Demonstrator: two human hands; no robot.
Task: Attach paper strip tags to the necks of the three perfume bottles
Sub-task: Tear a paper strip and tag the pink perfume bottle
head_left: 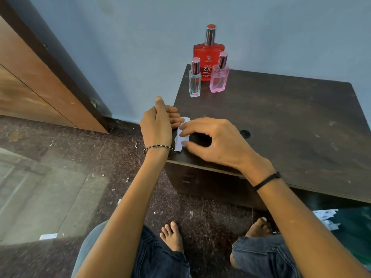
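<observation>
There, at the near left corner of the dark table (281,109), the right hand (218,141) pinched a white paper strip (181,135) while the left hand (158,123) steadied it with curled fingers. Three perfume bottles (208,63) stood together at the far edge, necks bare.

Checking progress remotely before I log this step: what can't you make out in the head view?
- Paper strip: much of it is covered by the left hand and right hand.
- Small print on the red bottle: too small, partly behind the clear bottle and pink bottle.
- White papers near the right edge: blurred.
</observation>
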